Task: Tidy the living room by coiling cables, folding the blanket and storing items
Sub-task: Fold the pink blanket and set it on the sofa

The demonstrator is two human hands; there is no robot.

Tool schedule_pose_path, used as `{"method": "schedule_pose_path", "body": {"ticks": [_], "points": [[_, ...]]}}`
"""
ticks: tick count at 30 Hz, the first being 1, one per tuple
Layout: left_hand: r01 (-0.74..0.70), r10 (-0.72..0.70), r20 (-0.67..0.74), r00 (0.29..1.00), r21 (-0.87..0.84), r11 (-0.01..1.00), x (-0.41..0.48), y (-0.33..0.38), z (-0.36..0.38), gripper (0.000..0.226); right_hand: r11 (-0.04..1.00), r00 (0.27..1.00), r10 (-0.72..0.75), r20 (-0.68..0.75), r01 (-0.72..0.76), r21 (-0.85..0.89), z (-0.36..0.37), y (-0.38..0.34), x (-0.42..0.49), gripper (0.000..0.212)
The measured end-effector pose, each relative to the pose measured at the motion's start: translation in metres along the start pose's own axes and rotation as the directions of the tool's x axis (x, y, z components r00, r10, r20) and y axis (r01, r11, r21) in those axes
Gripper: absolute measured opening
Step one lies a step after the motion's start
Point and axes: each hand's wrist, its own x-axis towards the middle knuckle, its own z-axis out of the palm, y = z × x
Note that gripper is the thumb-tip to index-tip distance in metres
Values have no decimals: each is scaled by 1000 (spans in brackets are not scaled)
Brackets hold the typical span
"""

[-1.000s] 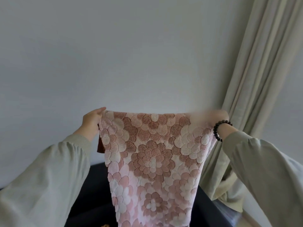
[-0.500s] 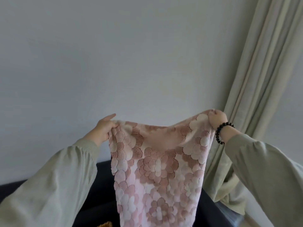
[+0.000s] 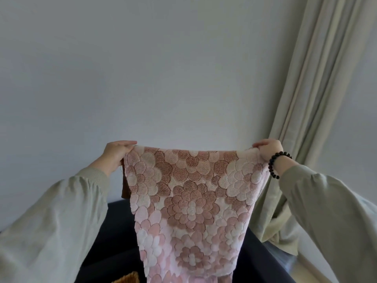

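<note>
Pale wall (image 3: 142,68), beige curtain (image 3: 326,78) — blanket (image 3: 189,201) before dark sofa (image 3: 116,231).

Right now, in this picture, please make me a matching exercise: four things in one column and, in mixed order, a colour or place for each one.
Things:
1. blanket
2. bracelet
3. curtain
4. sofa

Descriptions:
A. very dark, low down behind the hanging cloth
B. beige, hanging at the right
C. black beads, around the right wrist
D. pink flowers, gripped at the top by the left hand and the right hand

Pairs: 1-D, 2-C, 3-B, 4-A
</note>
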Motion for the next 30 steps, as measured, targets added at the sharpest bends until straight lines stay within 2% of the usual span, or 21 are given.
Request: {"method": "schedule_pose_path", "body": {"ticks": [3,6,8,11,12,14,15,16,18,21,22,24,25,27,28,29,30], "points": [[-11,6,102,995,46,999,1,-2,1,35,997,989,54,138,-46,-57,-4,-6,-5,37],[36,-43,159,986,45,998,2,-2,3,36,988,960,134,245,-110,-110,-5,-10,-1,34],[70,-77,215,974,40,997,3,0,4,35,975,941,123,316,-55,-216,-2,-7,4,36],[91,-107,345,933,61,994,0,4,5,20,940,929,76,362,55,-337,1,2,6,39],[99,-123,394,911,82,992,2,4,4,26,920,925,58,374,96,-380,2,4,6,39],[63,-159,483,861,211,976,8,4,1,72,871,918,66,392,139,-471,4,11,8,39],[7,-184,501,846,335,942,11,4,0,89,842,916,75,394,153,-517,6,13,10,39],[-64,-212,502,838,476,877,13,4,1,91,817,913,91,397,160,-554,7,15,12,40],[-175,-235,459,857,687,705,18,1,4,70,760,909,122,398,172,-627,12,16,16,40],[-237,-134,380,915,777,583,31,-5,12,22,650,918,107,383,226,-725,19,9,15,35],[-269,-67,355,932,804,530,33,-6,14,16,632,927,89,365,230,-740,21,4,14,37],[-302,32,322,946,842,447,42,-8,18,38,671,954,55,293,182,-719,23,-5,12,45],[-302,70,301,951,858,416,41,-5,19,38,711,968,35,248,150,-687,24,-12,11,44],[-277,160,238,958,916,291,39,5,22,17,787,991,-38,129,109,-607,24,-22,10,42],[-259,210,210,955,935,243,43,11,22,20,806,995,-74,61,96,-585,24,-27,11,40],[-235,240,183,954,949,212,45,16,22,33,808,994,-111,9,95,-581,23,-31,13,35],[-218,274,153,950,949,226,47,22,23,41,800,986,-162,-30,113,-590,22,-35,15,27]]}}
